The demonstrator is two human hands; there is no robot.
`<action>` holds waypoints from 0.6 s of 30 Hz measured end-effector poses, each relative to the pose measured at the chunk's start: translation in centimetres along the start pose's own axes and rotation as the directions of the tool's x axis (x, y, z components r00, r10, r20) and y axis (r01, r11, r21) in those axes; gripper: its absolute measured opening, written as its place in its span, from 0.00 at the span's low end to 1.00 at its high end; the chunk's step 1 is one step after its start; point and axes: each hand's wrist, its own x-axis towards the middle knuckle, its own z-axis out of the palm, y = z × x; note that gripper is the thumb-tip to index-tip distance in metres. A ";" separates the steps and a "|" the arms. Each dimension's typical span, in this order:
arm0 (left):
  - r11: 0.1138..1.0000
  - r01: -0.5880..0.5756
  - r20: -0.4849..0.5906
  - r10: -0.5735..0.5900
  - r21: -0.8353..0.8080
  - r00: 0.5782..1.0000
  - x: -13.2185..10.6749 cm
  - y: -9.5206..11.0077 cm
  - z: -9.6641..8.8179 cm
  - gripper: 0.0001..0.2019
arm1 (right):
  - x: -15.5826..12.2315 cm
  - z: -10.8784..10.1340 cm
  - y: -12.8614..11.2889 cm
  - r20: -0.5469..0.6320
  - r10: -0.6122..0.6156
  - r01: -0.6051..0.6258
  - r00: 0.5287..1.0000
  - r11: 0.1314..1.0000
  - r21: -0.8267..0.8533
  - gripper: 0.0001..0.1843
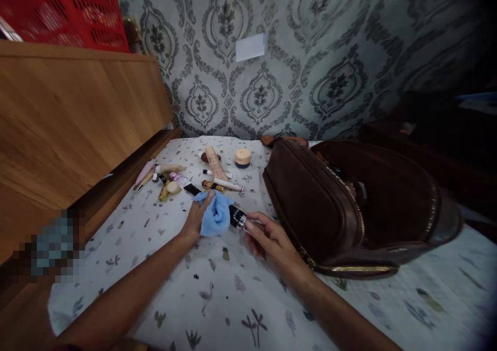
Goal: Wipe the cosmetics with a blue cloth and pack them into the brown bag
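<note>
My left hand (194, 220) is closed on a light blue cloth (216, 215), which is bunched around one end of a black tube (236, 214). The fingers of my right hand (267, 235) pinch the silvery cap end of the same tube. Just beyond my hands lie a white pen-like stick (229, 185), a black and gold tube (213, 186) and a beige tube (216, 163). A round jar (243, 157) with a beige lid and dark base stands behind them. To the left are a round cream-coloured lid or jar (173, 187) and a small yellow bottle (163, 192).
A brown leather bag (306, 201) with gold zips lies unzipped on the right of the patterned white sheet (217, 309). A wooden cabinet (85, 97) bounds the left side, with a red plastic basket (77, 14) on top. Patterned wallpaper (225, 45) stands behind.
</note>
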 end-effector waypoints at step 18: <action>0.661 -0.534 0.468 0.299 0.527 0.832 -1.6 2.7 -0.1 0.16 | 0.2 -0.6 1.3 -0.082 -0.129 0.108 0.988 0.970 -0.217 0.29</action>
